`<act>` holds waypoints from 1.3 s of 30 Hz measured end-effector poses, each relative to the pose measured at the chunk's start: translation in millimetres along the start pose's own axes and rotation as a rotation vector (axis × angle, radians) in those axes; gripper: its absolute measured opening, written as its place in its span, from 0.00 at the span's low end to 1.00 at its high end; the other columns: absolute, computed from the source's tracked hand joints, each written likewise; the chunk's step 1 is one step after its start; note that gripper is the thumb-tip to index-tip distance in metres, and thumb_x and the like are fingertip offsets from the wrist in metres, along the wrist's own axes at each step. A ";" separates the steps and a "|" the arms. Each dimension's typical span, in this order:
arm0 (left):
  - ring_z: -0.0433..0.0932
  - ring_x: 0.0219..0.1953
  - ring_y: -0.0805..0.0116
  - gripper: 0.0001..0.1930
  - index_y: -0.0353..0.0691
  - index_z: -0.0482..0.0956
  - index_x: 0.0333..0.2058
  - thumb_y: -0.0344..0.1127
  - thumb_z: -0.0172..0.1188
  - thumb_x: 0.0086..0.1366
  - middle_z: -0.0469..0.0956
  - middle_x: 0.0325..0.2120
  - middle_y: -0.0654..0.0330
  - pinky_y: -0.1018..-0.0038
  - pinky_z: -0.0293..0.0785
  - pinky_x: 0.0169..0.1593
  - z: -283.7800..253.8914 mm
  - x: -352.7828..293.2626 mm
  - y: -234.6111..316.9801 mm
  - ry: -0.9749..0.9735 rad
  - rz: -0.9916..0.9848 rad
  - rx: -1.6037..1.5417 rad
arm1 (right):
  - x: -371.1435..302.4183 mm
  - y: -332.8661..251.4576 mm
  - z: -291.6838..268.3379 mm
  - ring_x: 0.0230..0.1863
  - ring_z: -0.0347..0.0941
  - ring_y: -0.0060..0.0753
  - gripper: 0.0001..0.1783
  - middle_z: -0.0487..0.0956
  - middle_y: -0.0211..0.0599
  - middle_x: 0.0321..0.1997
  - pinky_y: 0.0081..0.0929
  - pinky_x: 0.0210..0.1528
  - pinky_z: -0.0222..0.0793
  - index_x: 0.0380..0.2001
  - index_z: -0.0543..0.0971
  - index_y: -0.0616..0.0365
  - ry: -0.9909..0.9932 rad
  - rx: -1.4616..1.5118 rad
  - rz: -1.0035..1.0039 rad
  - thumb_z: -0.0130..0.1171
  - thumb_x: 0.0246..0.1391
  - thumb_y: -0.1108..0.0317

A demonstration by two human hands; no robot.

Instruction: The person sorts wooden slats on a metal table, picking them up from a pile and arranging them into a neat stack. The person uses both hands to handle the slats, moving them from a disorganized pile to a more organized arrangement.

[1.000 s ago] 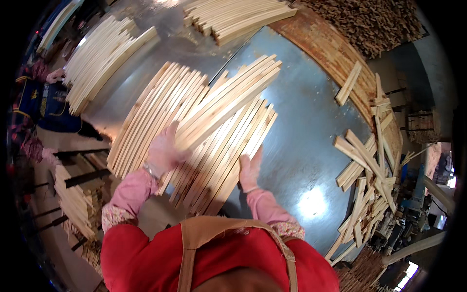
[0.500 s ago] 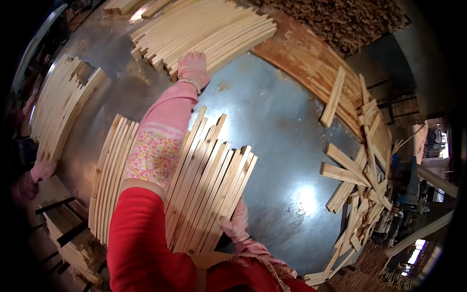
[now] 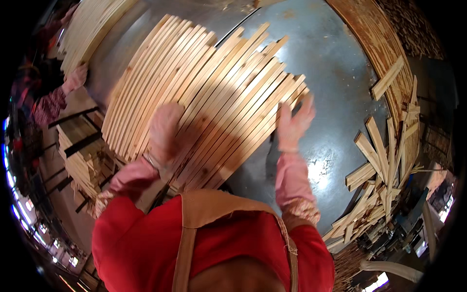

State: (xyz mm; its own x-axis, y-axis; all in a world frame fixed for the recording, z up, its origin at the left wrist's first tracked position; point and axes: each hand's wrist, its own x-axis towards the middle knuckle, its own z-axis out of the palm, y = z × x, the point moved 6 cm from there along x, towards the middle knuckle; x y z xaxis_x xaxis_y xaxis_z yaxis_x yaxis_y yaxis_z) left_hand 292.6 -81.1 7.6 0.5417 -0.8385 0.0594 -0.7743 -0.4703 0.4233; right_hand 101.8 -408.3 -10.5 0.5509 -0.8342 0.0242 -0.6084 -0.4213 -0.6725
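Two groups of pale wooden strips lie side by side on the metal table, a left group (image 3: 151,73) and a right group (image 3: 233,107). Their far ends are uneven. My left hand (image 3: 165,129), gloved in pink, rests over the near part of the strips where the groups meet; motion smears its fingers. At the right edge of the right group, my right hand (image 3: 296,122) has its thumb and fingers apart, close against the outermost strip. It grips nothing.
A co-worker's hand (image 3: 75,79) is beside another strip stack (image 3: 92,29) at the far left. Loose offcuts (image 3: 377,155) pile up along the right side, near a long brown board (image 3: 377,34). The metal table top (image 3: 326,73) shows between.
My left hand has come back from the far stack to the near strips. My right hand has slid farther along their right side. The two near groups are now closer together; the view has shifted.
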 end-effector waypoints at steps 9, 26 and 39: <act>0.67 0.73 0.39 0.46 0.35 0.67 0.71 0.59 0.69 0.63 0.69 0.70 0.45 0.38 0.57 0.77 28.0 -135.3 49.9 0.137 -0.168 0.107 | 135.1 -50.2 70.2 0.65 0.78 0.59 0.53 0.83 0.56 0.62 0.47 0.70 0.69 0.75 0.66 0.61 -0.366 -0.323 -0.035 0.68 0.56 0.37; 0.80 0.56 0.49 0.14 0.43 0.83 0.48 0.37 0.69 0.65 0.82 0.50 0.56 0.55 0.75 0.63 5.9 -125.5 50.7 0.071 -0.338 -0.314 | 197.4 -99.2 -44.5 0.54 0.83 0.43 0.31 0.87 0.47 0.51 0.37 0.61 0.75 0.56 0.86 0.58 -0.045 0.008 -0.347 0.66 0.65 0.42; 0.82 0.60 0.54 0.23 0.49 0.87 0.53 0.54 0.71 0.65 0.85 0.56 0.57 0.59 0.77 0.63 -125.6 30.3 53.5 0.107 -0.060 0.056 | -150.5 34.6 -200.3 0.31 0.78 0.21 0.22 0.86 0.31 0.29 0.29 0.37 0.77 0.40 0.90 0.58 -0.518 0.015 0.211 0.73 0.63 0.47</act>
State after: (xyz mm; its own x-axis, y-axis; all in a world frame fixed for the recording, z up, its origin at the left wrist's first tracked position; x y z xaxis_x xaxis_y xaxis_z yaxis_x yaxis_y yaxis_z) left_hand 308.7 -97.0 145.7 0.6173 -0.7754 0.1330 -0.7548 -0.5362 0.3778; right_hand -116.6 -368.6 110.7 0.6288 -0.6148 -0.4761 -0.7300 -0.2558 -0.6338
